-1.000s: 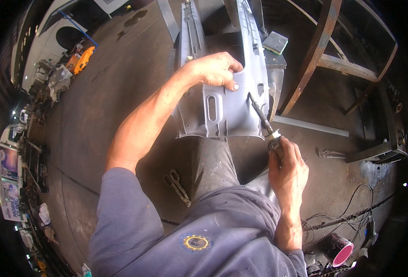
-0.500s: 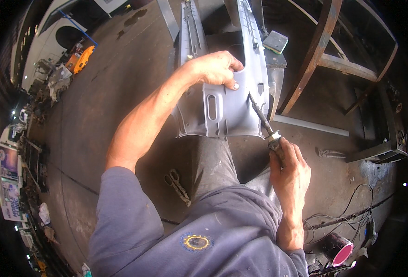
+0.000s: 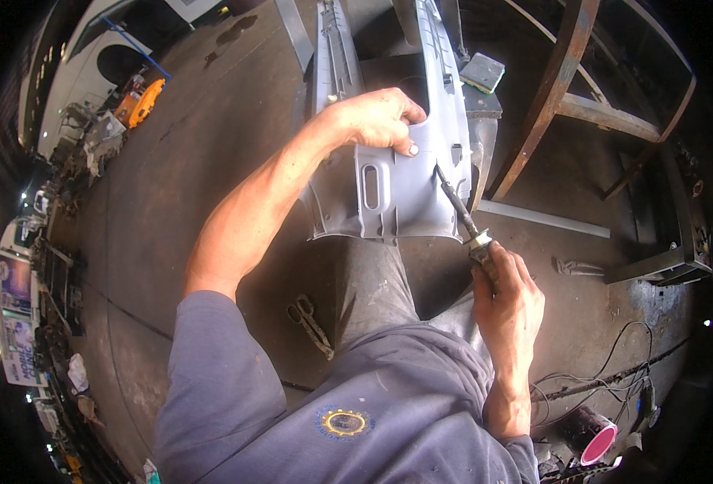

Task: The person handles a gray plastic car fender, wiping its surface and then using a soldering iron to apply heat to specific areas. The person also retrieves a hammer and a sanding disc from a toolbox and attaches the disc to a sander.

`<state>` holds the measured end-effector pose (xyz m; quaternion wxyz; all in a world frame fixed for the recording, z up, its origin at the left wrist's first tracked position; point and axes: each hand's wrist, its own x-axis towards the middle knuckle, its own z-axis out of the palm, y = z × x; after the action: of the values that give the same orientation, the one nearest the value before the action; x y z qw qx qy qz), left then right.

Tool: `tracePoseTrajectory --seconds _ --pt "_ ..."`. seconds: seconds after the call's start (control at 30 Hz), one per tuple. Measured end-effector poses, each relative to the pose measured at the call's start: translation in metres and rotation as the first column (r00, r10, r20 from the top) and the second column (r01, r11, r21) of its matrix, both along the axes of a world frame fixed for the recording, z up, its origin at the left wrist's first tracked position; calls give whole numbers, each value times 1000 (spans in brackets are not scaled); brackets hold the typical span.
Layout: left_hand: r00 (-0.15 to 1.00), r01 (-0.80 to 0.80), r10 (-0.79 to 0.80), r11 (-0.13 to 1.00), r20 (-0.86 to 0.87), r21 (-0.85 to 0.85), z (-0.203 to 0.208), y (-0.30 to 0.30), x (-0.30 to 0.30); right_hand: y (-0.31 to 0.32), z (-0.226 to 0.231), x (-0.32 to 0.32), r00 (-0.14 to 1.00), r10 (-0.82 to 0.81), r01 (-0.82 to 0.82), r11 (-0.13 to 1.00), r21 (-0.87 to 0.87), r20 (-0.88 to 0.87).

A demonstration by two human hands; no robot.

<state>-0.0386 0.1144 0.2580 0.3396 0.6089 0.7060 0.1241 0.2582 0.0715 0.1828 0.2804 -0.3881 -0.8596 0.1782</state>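
A grey plastic trim panel (image 3: pixel 411 185) with two long arms reaching away and an oval slot lies in front of me, its near edge above my legs. My left hand (image 3: pixel 384 121) grips the inner edge where the arms meet, thumb on the face and fingers curled over the rim. In my right hand (image 3: pixel 510 290) is a soldering iron (image 3: pixel 460 206), held by its handle. Its dark metal tip touches the panel's face right of the oval slot, or sits just over it; I cannot tell which.
A grey block (image 3: pixel 482 73) sits on a stand (image 3: pixel 484 105) beside the panel. Rusty metal frames (image 3: pixel 546 101) rise at the right. On the floor lie tongs or shears (image 3: pixel 310 327), pliers (image 3: pixel 580 267), a metal bar (image 3: pixel 543 219), black cables (image 3: pixel 606 383) and a pink-topped can (image 3: pixel 597 444).
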Motion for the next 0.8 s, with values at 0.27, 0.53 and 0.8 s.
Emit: tracePoseTrajectory --seconds 0.27,0.53,0.8 --pt "999 26 -25 1000 -23 2 1 0 0 -1 0 1 1000 1 -1 1000 -25 15" --pt "999 26 -26 1000 -42 9 -1 0 -1 -1 0 0 1000 11 -11 1000 -26 -1" --pt "999 31 -31 999 -44 16 -2 1 -1 -1 -2 1 1000 10 -10 1000 -20 6"
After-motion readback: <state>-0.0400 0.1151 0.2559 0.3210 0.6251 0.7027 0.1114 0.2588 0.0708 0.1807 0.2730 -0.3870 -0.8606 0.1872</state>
